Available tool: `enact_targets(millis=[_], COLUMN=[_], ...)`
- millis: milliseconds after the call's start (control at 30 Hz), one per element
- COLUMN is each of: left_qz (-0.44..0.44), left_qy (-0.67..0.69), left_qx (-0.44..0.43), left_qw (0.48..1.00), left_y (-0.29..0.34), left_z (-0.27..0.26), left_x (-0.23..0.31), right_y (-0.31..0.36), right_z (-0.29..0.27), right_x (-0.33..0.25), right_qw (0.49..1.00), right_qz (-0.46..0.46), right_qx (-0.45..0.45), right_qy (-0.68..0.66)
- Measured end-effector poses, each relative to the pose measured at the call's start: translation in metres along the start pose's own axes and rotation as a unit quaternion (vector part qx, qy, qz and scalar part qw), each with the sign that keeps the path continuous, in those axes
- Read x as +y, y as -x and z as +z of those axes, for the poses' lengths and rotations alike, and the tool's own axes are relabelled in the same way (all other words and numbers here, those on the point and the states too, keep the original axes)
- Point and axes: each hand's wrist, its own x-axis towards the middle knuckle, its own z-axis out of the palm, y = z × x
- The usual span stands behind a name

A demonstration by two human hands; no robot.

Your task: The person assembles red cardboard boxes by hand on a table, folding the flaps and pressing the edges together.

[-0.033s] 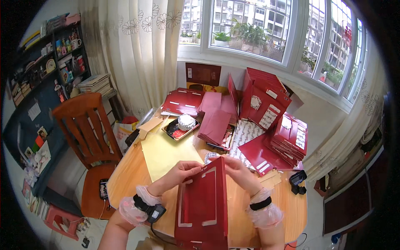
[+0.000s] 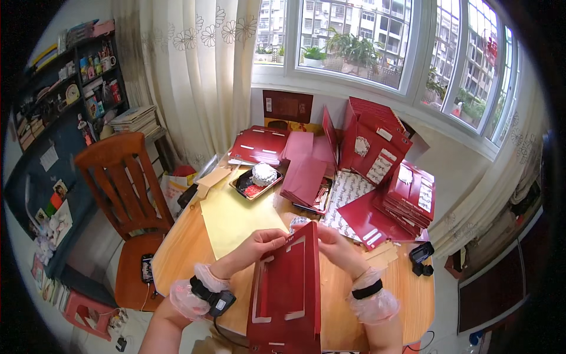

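A dark red cardboard folder [image 2: 282,289] stands upright and slightly tilted before me, at the table's near edge. White strips frame a rectangle on its face. My left hand [image 2: 262,245] pinches its upper left edge between thumb and fingers. At the top right corner, my right hand [image 2: 341,252] is closed on the folder's edge, its fingertips partly hidden behind the card. Just beyond the folder, a crinkled silvery piece [image 2: 299,223] shows in part. Clear plastic cuffs and black straps circle both wrists, with a small black device on the left one.
A yellow sheet [image 2: 227,221] lies left on the wooden table [image 2: 183,251]. Behind it a black tray [image 2: 237,190] holds a whitish ball and red bits. Stacked red folders [image 2: 413,197] and a patterned white sheet [image 2: 344,197] fill the back right. A wooden chair [image 2: 125,194] stands left.
My right hand's fingers have drawn back from the folder's top to its right edge. The folder has turned very slightly; the left hand keeps its pinch.
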Motion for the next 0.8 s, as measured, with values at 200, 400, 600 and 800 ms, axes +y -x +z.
enact_targets(millis=[200, 400, 600, 800], left_qz=[0.038, 0.077, 0.053, 0.076], left_qy=[0.133, -0.111, -0.091, 0.127], left_qx=[-0.006, -0.125, -0.047, -0.039], left_qw=[0.99, 0.983, 0.993, 0.988], left_y=[0.0, -0.004, 0.001, 0.007], left_z=[0.024, 0.003, 0.002, -0.034], left_x=[-0.006, -0.031, -0.002, 0.025], right_y=[-0.004, 0.004, 0.008, 0.011], right_z=[0.02, 0.019, 0.0, -0.005], right_x=[0.017, 0.012, -0.002, -0.034], right_qw=[0.998, 0.986, 0.995, 0.986], right_qz=[-0.002, 0.095, 0.033, 0.102], right_qx=[-0.004, 0.003, 0.09, 0.123], right_qy=[-0.061, -0.139, -0.036, 0.045])
